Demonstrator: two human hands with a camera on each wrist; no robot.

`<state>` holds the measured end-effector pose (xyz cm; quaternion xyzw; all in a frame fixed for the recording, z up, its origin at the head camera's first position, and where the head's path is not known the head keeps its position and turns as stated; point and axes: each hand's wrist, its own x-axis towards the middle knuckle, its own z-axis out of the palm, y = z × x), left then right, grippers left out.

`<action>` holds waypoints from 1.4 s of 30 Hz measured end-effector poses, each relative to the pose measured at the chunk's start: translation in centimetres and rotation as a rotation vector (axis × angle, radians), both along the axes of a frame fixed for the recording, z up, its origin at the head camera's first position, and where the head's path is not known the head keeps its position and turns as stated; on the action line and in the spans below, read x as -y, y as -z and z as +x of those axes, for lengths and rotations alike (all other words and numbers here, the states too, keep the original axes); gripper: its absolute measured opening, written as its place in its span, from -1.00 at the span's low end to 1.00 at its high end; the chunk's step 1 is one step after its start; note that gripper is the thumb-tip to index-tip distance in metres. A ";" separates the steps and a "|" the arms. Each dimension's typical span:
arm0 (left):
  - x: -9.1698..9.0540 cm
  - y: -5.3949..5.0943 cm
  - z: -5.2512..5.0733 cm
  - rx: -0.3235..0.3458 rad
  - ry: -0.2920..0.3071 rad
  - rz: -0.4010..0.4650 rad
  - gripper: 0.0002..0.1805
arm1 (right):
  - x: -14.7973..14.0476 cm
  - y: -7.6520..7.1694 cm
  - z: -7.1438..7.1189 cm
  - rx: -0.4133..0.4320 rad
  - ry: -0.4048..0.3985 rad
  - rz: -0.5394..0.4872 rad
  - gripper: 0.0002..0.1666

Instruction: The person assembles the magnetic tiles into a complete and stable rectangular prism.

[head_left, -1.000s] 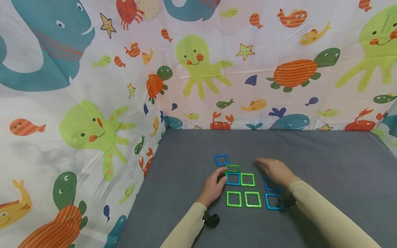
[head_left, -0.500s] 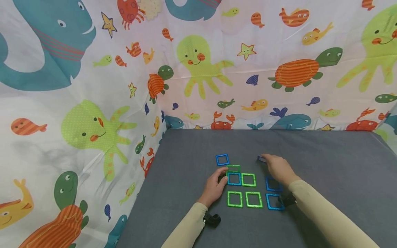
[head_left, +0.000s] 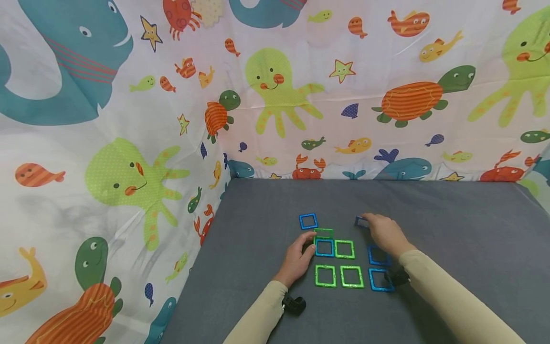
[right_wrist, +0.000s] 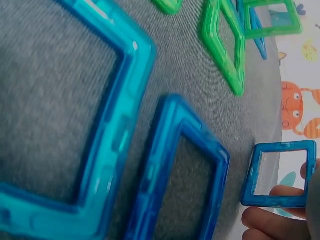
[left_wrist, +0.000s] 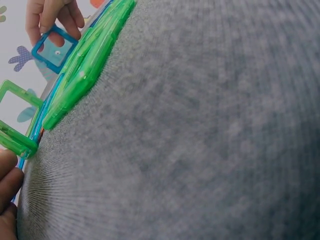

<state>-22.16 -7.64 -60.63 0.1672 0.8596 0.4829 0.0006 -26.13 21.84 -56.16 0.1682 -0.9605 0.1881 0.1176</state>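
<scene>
In the head view my left hand [head_left: 295,258] curls its thumb and index finger at the left side of a small group of square magnetic tiles, pinching an upright green tile whose edge shows thinly. Another green tile [head_left: 323,230] stands at the back of the flat blue tile [head_left: 324,256]; a flat green tile [head_left: 344,258] adjoins it on the right. My right hand [head_left: 388,236] pinches a blue magnetic tile [right_wrist: 251,172], raised off the table and tilted up. In the left wrist view that tile [left_wrist: 65,32] hangs from thumb and fingers.
Two green tiles [head_left: 325,286] [head_left: 352,286] lie flat in front of the group. Two blue tiles [head_left: 381,289] [head_left: 380,264] lie under the right wrist. A loose blue tile [head_left: 308,228] is behind the group. Sea-animal cloth [head_left: 275,157] borders the grey table [head_left: 258,205].
My right hand has turned and lifted slightly, bringing its blue tile into sight; over the last half second it barely moved. The left hand stays in place at the green tile.
</scene>
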 end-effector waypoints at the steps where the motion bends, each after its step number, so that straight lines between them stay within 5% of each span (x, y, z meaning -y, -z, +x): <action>1: 0.0 0.0 0.0 0.001 -0.002 -0.001 -0.54 | 0.1 -0.1 0.1 0.010 -0.003 -0.003 -0.66; 19: -0.2 -0.3 0.2 -0.008 -0.004 0.009 -0.55 | 3.1 -0.4 1.1 -0.004 -0.139 -0.027 -0.72; 42: 0.0 -0.2 0.1 -0.023 0.001 0.010 -0.55 | 4.1 -0.3 2.1 -0.019 -0.186 -0.027 -0.71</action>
